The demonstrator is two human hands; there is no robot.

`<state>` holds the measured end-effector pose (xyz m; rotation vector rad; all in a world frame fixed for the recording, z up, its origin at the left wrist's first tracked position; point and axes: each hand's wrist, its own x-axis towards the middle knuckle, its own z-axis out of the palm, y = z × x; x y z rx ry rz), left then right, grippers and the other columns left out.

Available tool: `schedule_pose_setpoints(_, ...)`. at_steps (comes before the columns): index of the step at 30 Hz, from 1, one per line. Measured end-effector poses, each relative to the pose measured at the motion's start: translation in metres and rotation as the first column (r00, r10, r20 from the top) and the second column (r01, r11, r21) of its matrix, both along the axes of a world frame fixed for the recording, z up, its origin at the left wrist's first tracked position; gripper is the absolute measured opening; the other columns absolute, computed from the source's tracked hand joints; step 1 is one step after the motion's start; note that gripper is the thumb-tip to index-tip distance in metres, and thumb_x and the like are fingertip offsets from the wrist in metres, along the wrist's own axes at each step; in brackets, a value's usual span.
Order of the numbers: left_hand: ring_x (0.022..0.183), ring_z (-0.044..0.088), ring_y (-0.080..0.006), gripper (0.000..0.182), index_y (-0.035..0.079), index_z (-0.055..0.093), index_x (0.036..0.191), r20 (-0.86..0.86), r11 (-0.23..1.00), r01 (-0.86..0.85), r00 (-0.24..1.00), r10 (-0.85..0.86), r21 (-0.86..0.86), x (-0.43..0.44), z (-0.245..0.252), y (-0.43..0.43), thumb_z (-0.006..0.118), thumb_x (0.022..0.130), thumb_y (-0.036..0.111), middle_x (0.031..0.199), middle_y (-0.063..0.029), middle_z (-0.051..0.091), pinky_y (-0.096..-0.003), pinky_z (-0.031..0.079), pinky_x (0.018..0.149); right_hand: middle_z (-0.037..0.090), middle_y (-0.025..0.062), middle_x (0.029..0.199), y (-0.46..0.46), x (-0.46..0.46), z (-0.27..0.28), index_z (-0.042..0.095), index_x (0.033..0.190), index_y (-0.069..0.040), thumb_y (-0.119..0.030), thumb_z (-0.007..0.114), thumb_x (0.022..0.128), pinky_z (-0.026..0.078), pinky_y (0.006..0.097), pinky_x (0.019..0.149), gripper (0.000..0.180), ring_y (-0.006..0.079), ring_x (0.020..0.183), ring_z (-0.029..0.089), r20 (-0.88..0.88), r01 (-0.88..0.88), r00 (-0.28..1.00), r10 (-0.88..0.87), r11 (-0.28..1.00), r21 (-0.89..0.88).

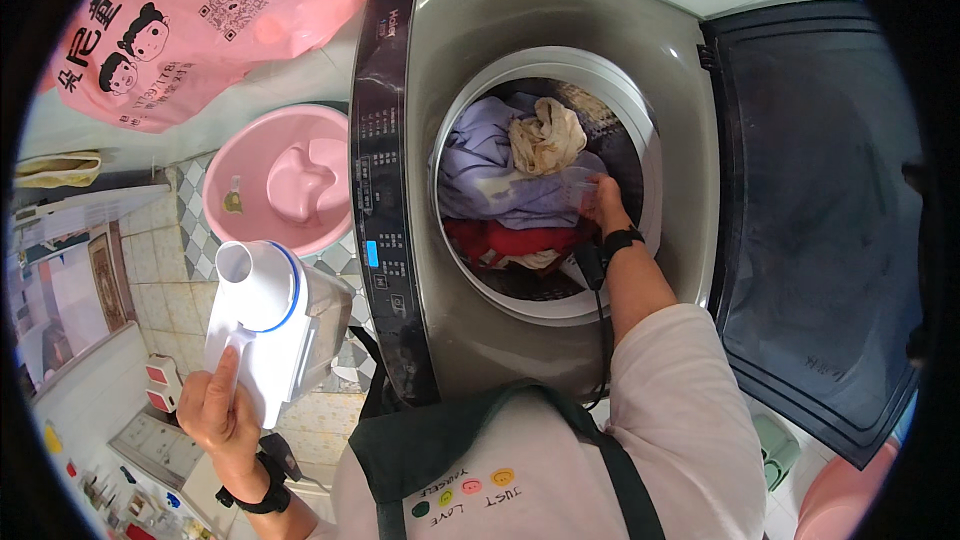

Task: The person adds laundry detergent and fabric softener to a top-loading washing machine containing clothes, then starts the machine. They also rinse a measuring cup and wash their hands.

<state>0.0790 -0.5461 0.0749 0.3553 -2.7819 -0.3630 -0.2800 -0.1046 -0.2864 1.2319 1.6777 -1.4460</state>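
At the left, my left hand (217, 409) grips the handle of a plastic storage container (259, 345) with a white lid, a round spout and a blue ring. Its side is translucent, with something brownish inside. My right hand (609, 202) reaches into the open drum of a Haier top-loading washing machine (517, 360) and holds a clear plastic cup (581, 191) over the laundry. Beneath and beside the cup lie a lavender cloth (480, 157), a crumpled beige cloth (546, 136) and a red cloth (525, 238). The cup's contents cannot be made out.
The dark lid (825, 217) stands open at the right. Left of the machine are a pink basin (232, 142) and a hanging pink plastic bag (300, 15) bearing writing. A green plastic container (778, 446) and another pink basin (847, 495) are at the lower right.
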Motion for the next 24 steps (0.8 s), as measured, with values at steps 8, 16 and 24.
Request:
schedule_pose_setpoints(8, 0.05, 0.038, -0.0203, 0.053, 0.007, 0.068, 0.106, 0.015, 1.0, 0.012, 1.0, -0.012, 0.011, 0.001, -0.001, -0.001, 0.055, 0.059, -0.011, 0.06, -0.0065, 0.039, -0.0304, 0.033, 0.047, 0.056, 0.0104, 0.077, -0.01, 0.012, 0.018, 0.056, 0.091, -0.008, -0.032, 0.051, 0.08, 0.042, 0.0415, 0.055, 0.026, 0.0273, 0.069, 0.054, -0.039, -0.079, 0.997, 0.073, 0.981, -0.18)
schedule_pose_setpoints(16, 0.051, 0.038, -0.0217, 0.05, 0.007, 0.068, 0.105, 0.066, 1.0, -0.02, 0.998, 0.019, 0.012, -0.001, 0.002, 0.004, 0.055, 0.059, -0.009, 0.059, -0.0067, 0.037, -0.0321, 0.033, 0.048, 0.061, 0.0247, 0.108, -0.109, 0.039, 0.015, 0.055, 0.115, 0.003, -0.029, 0.053, 0.08, 0.045, 0.0456, 0.088, 0.048, 0.0436, 0.098, 0.055, -0.063, -0.731, 0.153, 0.986, 0.156, 0.665)
schedule_pose_setpoints(24, 0.051, 0.04, -0.0228, 0.05, 0.008, 0.068, 0.104, 0.108, 0.999, -0.036, 0.993, 0.035, 0.006, -0.005, 0.0, 0.006, 0.056, 0.059, -0.008, 0.059, -0.0064, 0.038, -0.0329, 0.035, 0.048, 0.051, 0.0209, 0.11, -0.114, 0.012, 0.001, 0.058, 0.107, -0.005, -0.026, 0.056, 0.08, 0.049, 0.0481, 0.077, 0.034, 0.0391, 0.09, 0.059, 0.121, -0.464, 0.037, 0.992, -0.091, 0.881)
